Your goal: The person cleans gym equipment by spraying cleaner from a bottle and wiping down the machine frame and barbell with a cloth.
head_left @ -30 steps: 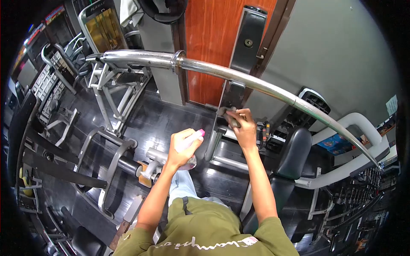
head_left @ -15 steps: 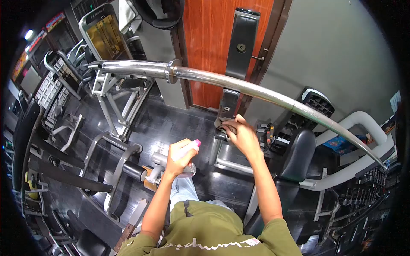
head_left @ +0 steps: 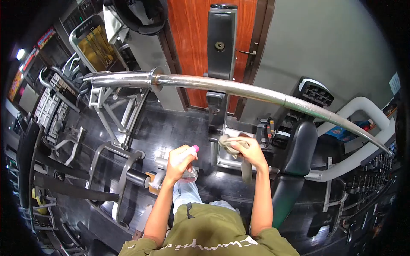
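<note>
My left hand (head_left: 180,163) is wrapped round the neck of a spray bottle (head_left: 191,175) with a pink nozzle tip and a clear body, which shows below my fingers. In my right hand (head_left: 252,152) is a crumpled grey-beige cloth (head_left: 230,146), one end hanging down below the fingers. The cloth is close to the foot of a black upright post (head_left: 217,112); I cannot tell whether they touch. A long steel barbell (head_left: 239,88) crosses in front of me, beyond both hands.
A black padded seat back (head_left: 301,147) with a thick grey frame (head_left: 363,106) stands at the right. Grey machine frames (head_left: 102,158) fill the left side. Behind the post is a reddish wooden door (head_left: 188,47). A dumbbell rack (head_left: 369,179) stands far right.
My right hand has drawn back from the black post towards me, and more of the cloth now shows. My left hand keeps the spray bottle in nearly the same place. The view has shifted slightly.
</note>
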A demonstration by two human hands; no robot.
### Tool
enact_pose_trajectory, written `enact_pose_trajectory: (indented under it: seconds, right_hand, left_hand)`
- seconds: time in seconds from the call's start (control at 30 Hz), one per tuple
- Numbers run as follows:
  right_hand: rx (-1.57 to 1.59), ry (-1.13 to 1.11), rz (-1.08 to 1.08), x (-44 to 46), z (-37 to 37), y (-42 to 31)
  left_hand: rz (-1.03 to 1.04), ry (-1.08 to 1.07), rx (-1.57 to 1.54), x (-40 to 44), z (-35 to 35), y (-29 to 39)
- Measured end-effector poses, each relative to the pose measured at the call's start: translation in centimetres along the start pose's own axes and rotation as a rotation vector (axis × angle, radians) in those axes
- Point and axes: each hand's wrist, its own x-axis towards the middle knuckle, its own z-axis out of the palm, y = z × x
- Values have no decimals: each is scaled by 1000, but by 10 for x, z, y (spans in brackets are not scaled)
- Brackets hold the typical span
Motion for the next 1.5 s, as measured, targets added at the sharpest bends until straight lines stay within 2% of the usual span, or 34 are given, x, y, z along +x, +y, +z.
enact_pose_trajectory:
  seconds: [0.07, 0.1, 0.13, 0.2, 0.27, 0.3, 0.4, 0.5, 0.53, 0.63, 0.77, 0.87, 0.93, 1.0, 1.07, 1.1, 1.13, 1.2, 1.27, 1.33, 1.4, 1.5]
  right_hand:
    - [405, 187, 46, -10, 7, 24]
    - [405, 349, 73, -9, 21, 21]
    - [469, 414, 26, -8, 34, 18]
    - [334, 577, -210, 10, 74, 48]
    - [449, 609, -139, 18, 112, 54]
    - [674, 682, -115, 22, 130, 53]
    - [543, 846, 80, 45, 144, 86]
    - [412, 898, 58, 62, 138, 100]
    - [415, 900, 63, 64, 132, 87]
    - [236, 859, -183, 63, 106, 50]
    - [260, 795, -215, 61, 96, 46]
    - [168, 805, -47, 50, 114, 84]
    - [346, 743, 107, 46, 125, 114]
    - [396, 738, 133, 51, 128, 125]
    - [311, 770, 62, 55, 118, 103]
    - [378, 749, 46, 62, 112, 94]
    - [361, 761, -10, 63, 101, 60]
    - [230, 798, -170, 77, 84, 25]
    - [282, 792, -326, 90, 73, -4]
    - [338, 768, -325, 89, 68, -21]
    - [220, 795, -402, 83, 68, -24]
    - [173, 756, -295, 70, 74, 4]
  left_hand:
    - [-3, 0, 18, 0, -2, -1]
    - [-9, -2, 4, -1, -3, 0]
    - [-16, -4, -11, -1, -4, 1]
    - [-14, -13, 17, 0, -3, -1]
    - [-21, -16, 49, 1, -2, 0]
    - [-27, -21, 56, 1, -1, 1]
    - [0, -31, 85, 1, 0, 1]
    - [-36, -26, 77, 1, 0, 1]
    - [-38, -11, 65, 0, 0, 1]
    - [-62, 13, 67, 0, 1, 3]
    - [-102, 46, 36, 1, 4, 2]
    - [-78, 35, 63, 5, 6, 0]
    - [-81, 30, 60, 5, 9, -1]
    - [-81, 28, 61, 7, 10, 0]
    - [-92, 35, 58, 7, 12, 2]
    - [-91, 35, 59, 8, 12, 2]
    - [-63, 46, 51, 9, 12, 3]
    - [-40, 60, 45, 8, 11, 3]
    - [7, 67, 16, 8, 9, 3]
    - [14, 63, 15, 8, 7, 3]
    - [26, 76, -22, 7, 7, 8]
    - [29, 109, -73, 6, 8, 12]
